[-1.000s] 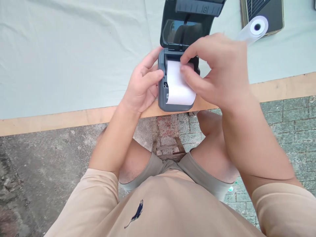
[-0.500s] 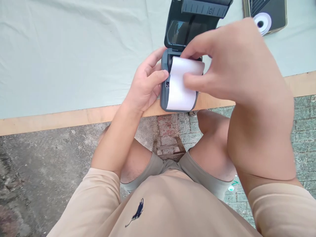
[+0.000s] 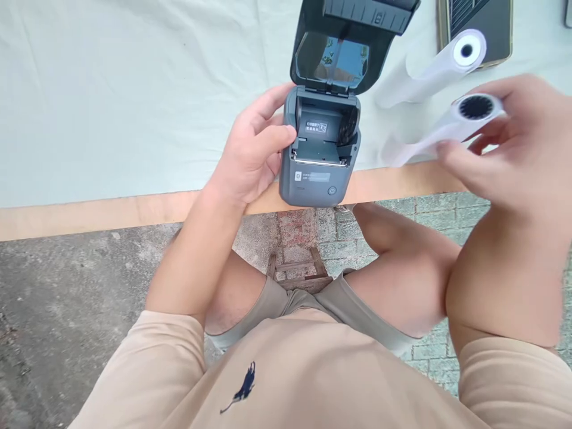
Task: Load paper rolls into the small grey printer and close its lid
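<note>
A dark grey label printer [image 3: 315, 186] stands at the table's front edge with its lid [image 3: 333, 59] swung up. Its paper bay shows bare, with a small printed label inside. My left hand [image 3: 257, 146] grips the printer's left side, thumb on the rim. Off to the right, my right hand [image 3: 504, 137] pinches a white paper roll [image 3: 451, 122] with a dark toothed core end; its loose strip trails left, blurred. Just behind lies a second white paper roll [image 3: 435, 74] with a small dark core, its paper partly unrolled.
A pale cloth [image 3: 134, 107] covers the table, with a wooden edge [image 3: 98, 211] along the front. At the back right lies a dark flat box [image 3: 489, 30]. Below are my knees and a wooden stool [image 3: 297, 268] on the paved ground.
My right hand has lifted the paper roll out of the printer and carried it right. The bay is now exposed. My left hand keeps its grip on the printer.
</note>
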Tool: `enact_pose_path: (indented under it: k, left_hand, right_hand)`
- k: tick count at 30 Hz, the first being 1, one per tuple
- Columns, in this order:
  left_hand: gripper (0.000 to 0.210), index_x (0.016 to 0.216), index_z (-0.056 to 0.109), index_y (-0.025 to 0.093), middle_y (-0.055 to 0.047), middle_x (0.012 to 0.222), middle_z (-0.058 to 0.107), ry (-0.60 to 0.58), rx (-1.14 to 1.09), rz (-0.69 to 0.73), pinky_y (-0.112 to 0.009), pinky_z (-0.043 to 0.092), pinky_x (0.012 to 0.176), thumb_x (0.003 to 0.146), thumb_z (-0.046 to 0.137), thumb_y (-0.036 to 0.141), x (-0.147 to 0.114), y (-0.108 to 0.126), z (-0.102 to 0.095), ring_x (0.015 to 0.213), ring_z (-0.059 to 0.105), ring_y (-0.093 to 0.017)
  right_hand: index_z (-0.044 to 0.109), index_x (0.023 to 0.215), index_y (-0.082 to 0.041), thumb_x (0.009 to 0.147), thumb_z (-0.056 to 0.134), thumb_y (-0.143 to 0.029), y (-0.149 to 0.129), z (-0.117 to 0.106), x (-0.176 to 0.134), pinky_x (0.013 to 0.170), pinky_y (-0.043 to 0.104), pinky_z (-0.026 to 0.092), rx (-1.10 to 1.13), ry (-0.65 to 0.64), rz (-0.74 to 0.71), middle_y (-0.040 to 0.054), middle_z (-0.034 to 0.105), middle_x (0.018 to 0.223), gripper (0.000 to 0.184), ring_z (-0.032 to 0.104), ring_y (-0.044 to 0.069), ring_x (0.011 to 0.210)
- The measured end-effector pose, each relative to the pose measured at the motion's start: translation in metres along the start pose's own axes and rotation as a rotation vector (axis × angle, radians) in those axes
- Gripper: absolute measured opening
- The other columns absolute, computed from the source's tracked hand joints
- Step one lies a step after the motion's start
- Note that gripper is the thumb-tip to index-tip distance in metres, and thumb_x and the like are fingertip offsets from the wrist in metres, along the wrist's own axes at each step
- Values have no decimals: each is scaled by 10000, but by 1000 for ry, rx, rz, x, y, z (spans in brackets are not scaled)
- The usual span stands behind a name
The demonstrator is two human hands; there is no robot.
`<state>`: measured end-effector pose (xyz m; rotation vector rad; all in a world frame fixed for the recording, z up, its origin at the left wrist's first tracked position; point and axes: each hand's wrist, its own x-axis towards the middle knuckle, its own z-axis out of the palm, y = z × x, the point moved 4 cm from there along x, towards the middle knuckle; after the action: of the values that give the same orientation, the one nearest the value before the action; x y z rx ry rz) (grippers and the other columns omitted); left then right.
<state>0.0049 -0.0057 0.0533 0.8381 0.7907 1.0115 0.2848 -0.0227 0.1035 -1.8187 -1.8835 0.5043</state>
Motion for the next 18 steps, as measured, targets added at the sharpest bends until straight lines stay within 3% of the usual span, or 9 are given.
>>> enact_pose_path:
  k: [3,6,9,11,12,15,18]
  left_hand:
    - [298,1157,627,202,-11,980,680,-48,-26,46,-258,519,735,860,597,190,2,0,0,928,665,-183]
    - [312,1148,641,217,-25,994,685,-66,-35,57,-290,512,720,837,627,220,4,-1,-1,951,668,-220]
    - [359,1172,624,222,-45,1087,678,-67,-39,28,-332,521,772,814,651,244,5,-3,-3,1000,666,-252]
    - [367,1173,620,232,-44,1113,675,-69,-38,19,-332,523,772,809,659,260,5,-3,-3,992,667,-251]
    - [360,1166,624,234,-40,1100,680,-69,-40,23,-323,524,758,808,657,260,5,-3,-3,977,667,-246]
    - [352,1152,634,242,-24,1050,694,-76,-57,41,-295,530,721,800,645,223,5,-3,-3,936,668,-225]
    - [365,1160,632,235,-21,1056,700,-84,-65,38,-298,552,740,796,657,223,5,-4,-4,955,665,-225]
  right_hand:
    - [684,952,-262,646,730,-278,12,4,3,459,213,368,3,-75,32,-18,592,695,310,456,48,545]
    - [691,1030,-267,612,814,-394,23,3,7,436,220,359,186,-130,37,18,678,851,453,463,49,536]
    - [688,1109,-277,760,670,-572,25,-6,15,429,252,314,418,21,-62,51,693,971,457,545,86,551]
    - [691,1095,-300,829,634,-443,19,-13,22,514,269,363,421,192,-144,40,678,1007,308,643,136,758]
    - [682,1106,-317,810,662,-324,14,-13,26,573,276,394,373,202,-159,28,671,1049,297,656,156,888]
    - [640,1173,-313,708,692,-100,-4,-4,41,683,304,430,210,30,-86,18,667,1136,514,636,192,1079]
    - [675,1101,-232,709,683,-106,-21,-1,50,656,306,439,145,-30,29,41,694,1060,411,662,179,973]
